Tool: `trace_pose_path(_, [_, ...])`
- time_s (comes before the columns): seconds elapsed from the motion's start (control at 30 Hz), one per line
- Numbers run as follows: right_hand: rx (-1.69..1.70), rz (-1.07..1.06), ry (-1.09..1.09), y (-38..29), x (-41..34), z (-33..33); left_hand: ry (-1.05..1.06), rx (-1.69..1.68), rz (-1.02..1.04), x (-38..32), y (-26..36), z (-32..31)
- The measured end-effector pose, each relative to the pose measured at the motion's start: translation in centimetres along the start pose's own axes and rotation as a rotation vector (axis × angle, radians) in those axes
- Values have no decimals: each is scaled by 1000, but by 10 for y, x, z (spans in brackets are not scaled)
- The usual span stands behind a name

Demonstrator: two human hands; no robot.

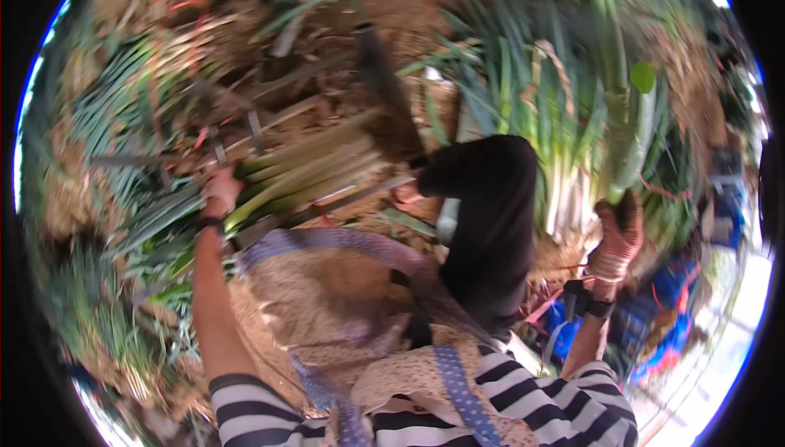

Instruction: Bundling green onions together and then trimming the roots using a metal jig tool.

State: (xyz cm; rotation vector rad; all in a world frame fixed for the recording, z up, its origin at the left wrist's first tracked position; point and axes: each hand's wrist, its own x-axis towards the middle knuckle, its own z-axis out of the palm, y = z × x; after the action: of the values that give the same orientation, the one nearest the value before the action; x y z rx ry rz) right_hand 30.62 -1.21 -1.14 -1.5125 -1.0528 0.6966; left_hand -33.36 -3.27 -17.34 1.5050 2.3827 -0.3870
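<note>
My left hand (222, 191), bare with a dark band at the wrist, is on a row of long green onion stalks (319, 171), its fingers curled over them where the leaves begin. Those stalks lie across a low metal frame (252, 131) with short upright prongs. My right hand (616, 241), in a soiled work glove, is out to the right and grips the lower end of a thick green onion (616, 109). Its long green top runs up past the picture's upper edge. Motion blurs both hands somewhat.
A heap of green onions with white stems (564, 183) lies left of my right hand. Bundles with reddish ties (141, 91) fill the left. A dark, long flat object (386, 79) stands beyond the stalks. My bent knee (503, 165) rises mid-view. Blue bags (668, 306) lie right.
</note>
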Motion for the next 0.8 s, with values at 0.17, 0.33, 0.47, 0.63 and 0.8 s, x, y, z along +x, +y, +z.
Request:
trace_pose_path(0.17, [-225, -721, -212, -76, -1, 151, -129, 2, -71, -9, -7, -12])
trace_pose_path(0.33, [-60, -1062, -490, -122, -47, 288, -175, -12, -120, -18, 3, -28])
trace_pose_path(0.47, [56, -1241, -597, -117, -104, 388, 30, 121, -20, -8, -3, 5])
trace_pose_path(0.63, [-17, -1300, -704, -89, -153, 437, -40, 76, -25, 14, -15, 19])
trace_pose_path(0.8, [-110, -1199, -842, -22, -168, 481, -128, 21, -45, 14, -12, 29])
